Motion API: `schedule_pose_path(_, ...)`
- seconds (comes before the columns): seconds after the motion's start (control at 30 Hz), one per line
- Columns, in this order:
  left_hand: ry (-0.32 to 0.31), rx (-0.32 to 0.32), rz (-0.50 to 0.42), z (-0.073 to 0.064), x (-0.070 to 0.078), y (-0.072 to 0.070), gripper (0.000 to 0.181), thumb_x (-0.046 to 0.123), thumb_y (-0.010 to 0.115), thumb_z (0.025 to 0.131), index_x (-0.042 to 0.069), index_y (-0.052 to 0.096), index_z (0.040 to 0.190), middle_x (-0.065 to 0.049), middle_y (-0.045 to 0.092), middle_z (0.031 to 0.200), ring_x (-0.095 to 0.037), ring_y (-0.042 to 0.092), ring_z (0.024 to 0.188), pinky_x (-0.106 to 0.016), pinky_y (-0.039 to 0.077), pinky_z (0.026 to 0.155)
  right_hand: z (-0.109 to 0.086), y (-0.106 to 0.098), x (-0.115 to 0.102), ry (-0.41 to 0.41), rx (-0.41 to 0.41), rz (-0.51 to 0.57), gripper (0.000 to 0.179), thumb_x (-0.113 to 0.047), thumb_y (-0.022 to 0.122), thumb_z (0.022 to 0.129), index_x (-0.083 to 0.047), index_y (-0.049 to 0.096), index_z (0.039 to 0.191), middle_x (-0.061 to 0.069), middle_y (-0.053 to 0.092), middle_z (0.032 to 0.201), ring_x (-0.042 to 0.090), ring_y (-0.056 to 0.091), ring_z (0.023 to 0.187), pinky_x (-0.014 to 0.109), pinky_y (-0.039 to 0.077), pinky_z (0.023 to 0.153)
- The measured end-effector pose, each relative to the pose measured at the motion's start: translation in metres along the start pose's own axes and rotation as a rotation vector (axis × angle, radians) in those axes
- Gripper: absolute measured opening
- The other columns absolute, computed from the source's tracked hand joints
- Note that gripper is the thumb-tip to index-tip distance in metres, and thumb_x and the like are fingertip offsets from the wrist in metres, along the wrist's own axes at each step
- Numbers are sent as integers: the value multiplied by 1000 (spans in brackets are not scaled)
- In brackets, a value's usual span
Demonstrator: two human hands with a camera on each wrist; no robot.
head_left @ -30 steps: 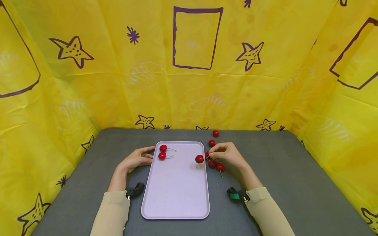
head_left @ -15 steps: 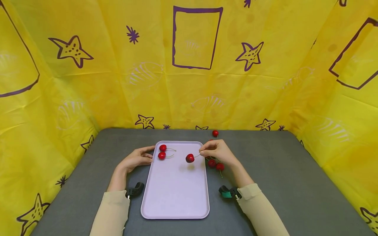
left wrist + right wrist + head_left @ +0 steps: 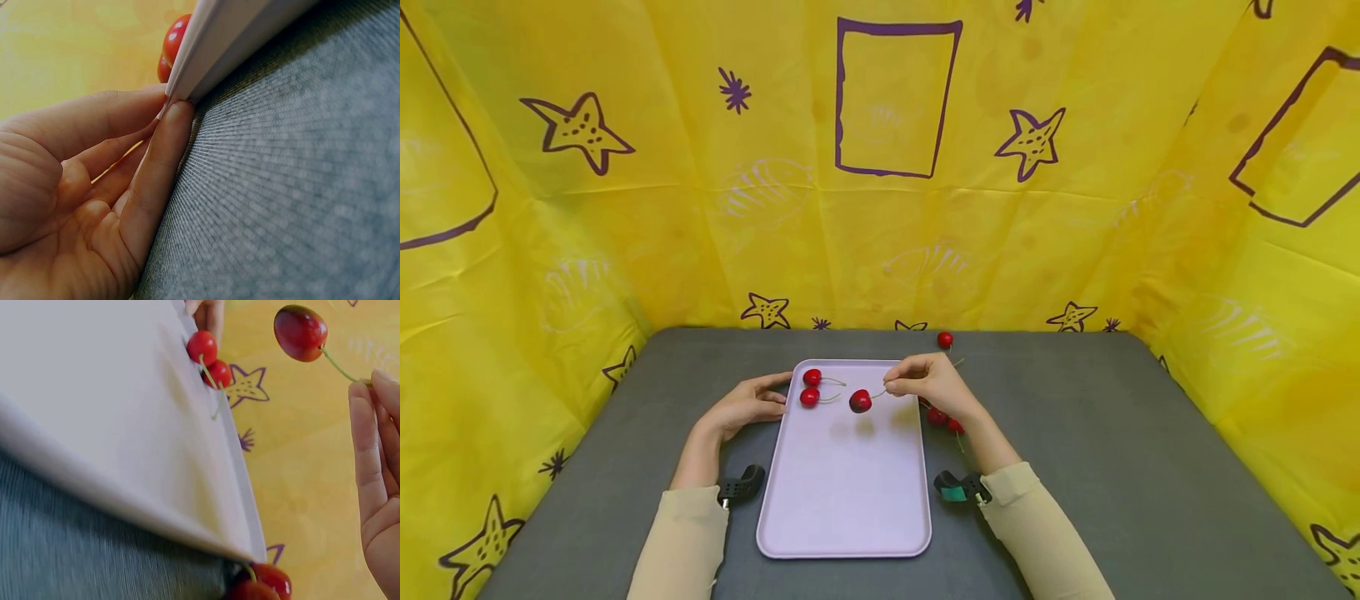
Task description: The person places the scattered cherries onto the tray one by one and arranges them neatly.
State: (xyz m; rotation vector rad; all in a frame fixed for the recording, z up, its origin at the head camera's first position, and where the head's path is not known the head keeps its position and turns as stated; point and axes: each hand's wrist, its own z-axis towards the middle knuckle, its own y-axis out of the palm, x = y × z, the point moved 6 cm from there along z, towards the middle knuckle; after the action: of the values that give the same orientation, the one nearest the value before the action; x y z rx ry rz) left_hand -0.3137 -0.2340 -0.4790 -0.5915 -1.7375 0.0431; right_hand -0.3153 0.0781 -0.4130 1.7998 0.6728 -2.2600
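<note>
My right hand [image 3: 928, 385] pinches a red cherry [image 3: 860, 401] by its green stem between thumb and fingertips. The cherry hangs above the upper part of a pale lilac tray [image 3: 850, 500], clear of its surface. Two stemmed cherries [image 3: 810, 387] lie in the tray's upper left corner. At the tray's left rim, my left hand [image 3: 737, 408] holds the edge with its fingertips; the left wrist view shows them against the rim [image 3: 194, 56]. In the right wrist view the held cherry [image 3: 300, 332] is dark red on one side.
To the tray's right lie more cherries [image 3: 936, 416], partly hidden behind my right hand and forearm. One cherry [image 3: 945, 339] sits near the back edge of the grey table [image 3: 1112, 467]. A yellow patterned cloth [image 3: 887, 233] encloses the back and sides.
My right hand has moved left with the cherry, from the tray's right rim to over the tray, towards the two cherries lying there. The left hand stays at the rim.
</note>
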Motion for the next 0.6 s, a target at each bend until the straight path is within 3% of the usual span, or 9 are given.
schedule_pose_path(0.33, 7, -5, -21, 0, 0, 1, 73, 14, 71, 89, 8, 36, 153, -17, 63, 115, -17, 61, 96, -28, 58, 90, 12, 20, 1, 2, 9, 74, 20, -6, 75, 84, 7, 73, 99, -6, 75, 82, 10, 71, 74, 26, 60, 77)
schedule_pose_path(0.6, 2, -5, -21, 1, -1, 1, 73, 15, 71, 88, 8, 37, 152, -17, 63, 115, -17, 60, 96, -26, 58, 87, 18, 33, 9, -5, 31, 129, 22, -2, 72, 85, 12, 70, 101, -11, 73, 82, 6, 71, 74, 26, 60, 76)
